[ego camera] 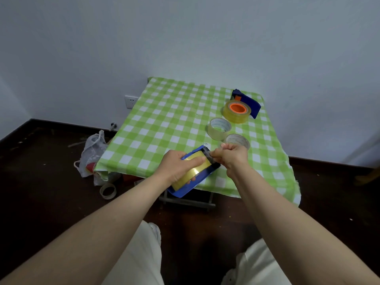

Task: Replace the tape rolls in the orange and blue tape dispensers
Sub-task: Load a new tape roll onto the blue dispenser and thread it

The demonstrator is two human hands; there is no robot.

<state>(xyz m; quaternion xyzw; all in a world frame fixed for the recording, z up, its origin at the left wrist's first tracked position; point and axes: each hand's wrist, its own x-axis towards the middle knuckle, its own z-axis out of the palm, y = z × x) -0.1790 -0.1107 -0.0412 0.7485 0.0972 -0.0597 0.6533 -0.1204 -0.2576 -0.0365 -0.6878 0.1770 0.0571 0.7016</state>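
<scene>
My left hand (176,165) grips a blue tape dispenser (185,189) with a yellowish tape roll (194,171) seated in it, held over the table's near edge. My right hand (232,156) pinches the tape's loose end (209,156) at the dispenser's black front end. At the far right of the table lies a second dispenser (249,102), blue with an orange hub, carrying a yellow roll (236,112). Two clear, nearly used rolls (219,128) (238,140) lie between it and my right hand.
The small table carries a green-and-white checked cloth (164,124). On the dark floor to its left sit a white plastic bag (92,153) and an empty tape core (108,191). A wall socket (131,101) is behind. My knees are below the table.
</scene>
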